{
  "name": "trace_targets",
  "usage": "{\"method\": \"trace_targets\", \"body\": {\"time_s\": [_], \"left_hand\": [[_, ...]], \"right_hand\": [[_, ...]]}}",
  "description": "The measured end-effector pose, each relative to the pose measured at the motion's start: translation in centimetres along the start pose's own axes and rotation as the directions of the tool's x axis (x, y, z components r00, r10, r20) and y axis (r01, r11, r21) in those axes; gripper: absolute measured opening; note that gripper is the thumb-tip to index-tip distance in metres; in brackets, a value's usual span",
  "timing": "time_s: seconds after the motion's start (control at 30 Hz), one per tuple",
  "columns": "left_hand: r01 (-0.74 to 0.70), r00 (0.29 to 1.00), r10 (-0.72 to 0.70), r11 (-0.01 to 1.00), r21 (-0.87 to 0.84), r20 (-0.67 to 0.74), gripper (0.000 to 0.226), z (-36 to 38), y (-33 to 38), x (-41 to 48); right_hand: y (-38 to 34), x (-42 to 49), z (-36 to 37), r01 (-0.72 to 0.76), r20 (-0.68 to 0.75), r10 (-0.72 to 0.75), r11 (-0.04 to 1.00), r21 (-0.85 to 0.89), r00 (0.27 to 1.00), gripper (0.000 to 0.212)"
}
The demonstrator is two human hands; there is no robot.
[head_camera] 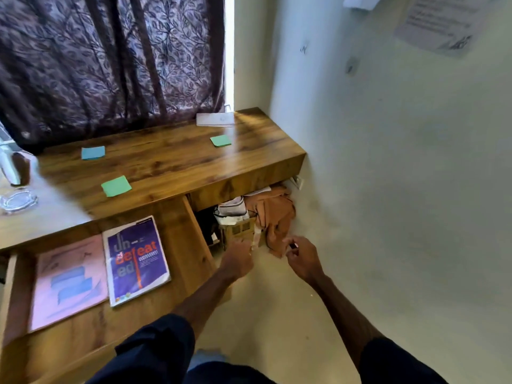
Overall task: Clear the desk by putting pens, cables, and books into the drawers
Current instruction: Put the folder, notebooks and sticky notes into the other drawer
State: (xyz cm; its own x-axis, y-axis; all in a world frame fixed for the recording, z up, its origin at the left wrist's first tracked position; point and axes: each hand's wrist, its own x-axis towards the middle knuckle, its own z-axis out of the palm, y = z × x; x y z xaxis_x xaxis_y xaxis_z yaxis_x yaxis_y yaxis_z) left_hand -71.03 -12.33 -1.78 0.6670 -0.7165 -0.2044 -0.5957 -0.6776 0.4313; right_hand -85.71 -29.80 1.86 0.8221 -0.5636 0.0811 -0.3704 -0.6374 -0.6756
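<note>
Items counted by kind. Square paper sticky-note pads on the brown wooden desk top number three: a near green pad, a far green pad and a blue pad. Books lying flat in the open wooden drawer number two: a purple-covered book and a pink-covered book. Single items are a white paper sheet, a clear glass dish, a brown cardboard box and an orange crumpled cloth.

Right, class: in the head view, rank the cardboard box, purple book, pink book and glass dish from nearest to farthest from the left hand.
1. Box, just beyond the left hand, under the desk.
2. Purple book, to the left, in the open drawer.
3. Pink book, same drawer, further left.
4. Glass dish, far left, up on the desk.
</note>
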Motion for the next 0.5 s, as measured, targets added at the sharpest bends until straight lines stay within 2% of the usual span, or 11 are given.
{"method": "trace_targets", "body": {"time_s": [0.17,0.33,0.47,0.5], "left_hand": [[-0.023,0.999,0.022,1.0,-0.013,-0.043,0.018,-0.9,5.1,2.5],[-0.007,0.995,0.0,0.998,-0.065,-0.101,0.042,-1.1,7.2,8.9],[-0.028,0.991,0.017,0.996,-0.082,-0.134,0.025,-2.5,9.5,16.4],[-0.038,0.988,0.025,0.996,-0.081,-0.156,0.027,-2.9,10.1,17.9]], "right_hand": [[2.0,3.6,-2.6,-0.043,0.024,0.042,0.998,0.037,0.999,0.03],[3.5,9.2,-4.6,-0.033,0.074,0.028,0.998,0.061,0.997,0.028],[5.8,16.0,-7.4,0.0,0.072,-0.003,0.999,0.047,0.997,0.03],[6.1,17.3,-8.0,0.01,0.078,-0.013,0.999,0.041,0.997,0.029]]}}
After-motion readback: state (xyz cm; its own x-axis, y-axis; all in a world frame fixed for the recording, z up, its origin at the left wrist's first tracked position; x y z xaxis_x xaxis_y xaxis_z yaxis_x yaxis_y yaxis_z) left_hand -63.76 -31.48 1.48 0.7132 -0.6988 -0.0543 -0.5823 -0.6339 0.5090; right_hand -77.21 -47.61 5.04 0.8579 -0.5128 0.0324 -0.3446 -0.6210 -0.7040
